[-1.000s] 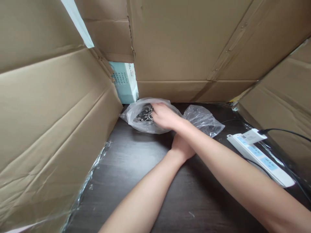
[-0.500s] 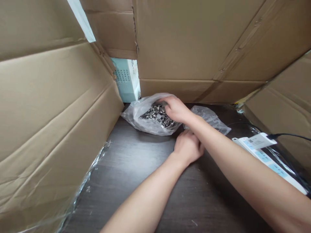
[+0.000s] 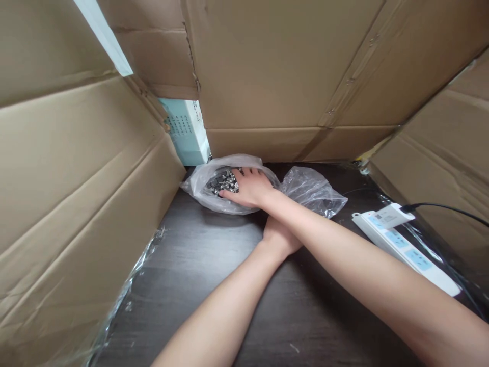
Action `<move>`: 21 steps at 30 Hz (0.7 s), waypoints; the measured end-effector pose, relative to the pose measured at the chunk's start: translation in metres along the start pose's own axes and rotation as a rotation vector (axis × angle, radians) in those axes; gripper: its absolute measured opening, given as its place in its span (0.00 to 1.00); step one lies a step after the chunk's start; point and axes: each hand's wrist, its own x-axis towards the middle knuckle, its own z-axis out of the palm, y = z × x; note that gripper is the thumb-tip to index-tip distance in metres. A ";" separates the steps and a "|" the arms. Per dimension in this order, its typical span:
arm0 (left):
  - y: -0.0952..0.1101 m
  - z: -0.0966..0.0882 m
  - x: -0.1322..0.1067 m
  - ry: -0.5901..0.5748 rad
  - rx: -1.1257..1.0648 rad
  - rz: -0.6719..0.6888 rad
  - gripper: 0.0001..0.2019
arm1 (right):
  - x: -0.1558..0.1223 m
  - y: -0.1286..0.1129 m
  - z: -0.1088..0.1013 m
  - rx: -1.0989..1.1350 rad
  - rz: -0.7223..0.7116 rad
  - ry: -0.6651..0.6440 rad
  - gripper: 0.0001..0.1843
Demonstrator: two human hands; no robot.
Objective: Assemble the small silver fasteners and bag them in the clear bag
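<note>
A clear plastic bag (image 3: pixel 198 184) lies with its mouth wide on the dark table, full of small metal pieces (image 3: pixel 225 182) that look like screws or similar fasteners. Over the pieces, inside the bag's mouth, rests my right hand (image 3: pixel 250 187), palm down with the fingers spread. My left hand (image 3: pixel 280 239) is on the table beneath my right forearm, and its fingers are hidden. Just beyond it, to the right of the first bag, sits a second clear plastic bag (image 3: pixel 311 188); whether my left hand touches it I cannot tell.
Cardboard walls (image 3: pixel 263 66) enclose the table (image 3: pixel 183 275) at the back and both sides. A pale blue box (image 3: pixel 187 135) stands in the back left corner. To the right lies a white power strip (image 3: pixel 408 250) with a plugged-in adapter and black cable (image 3: pixel 446 208).
My right hand has moved from the bag's far right rim down over the metal pieces, its fingers now spread. My left hand has slid further under the right forearm. The view has shifted slightly.
</note>
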 end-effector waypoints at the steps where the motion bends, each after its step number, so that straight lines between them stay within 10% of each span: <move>1: 0.001 -0.001 0.000 -0.046 0.052 0.002 0.06 | 0.002 -0.003 0.001 0.012 0.025 -0.012 0.48; 21: 0.001 -0.004 0.000 -0.021 0.064 -0.006 0.05 | -0.010 0.004 -0.025 0.085 0.000 0.057 0.17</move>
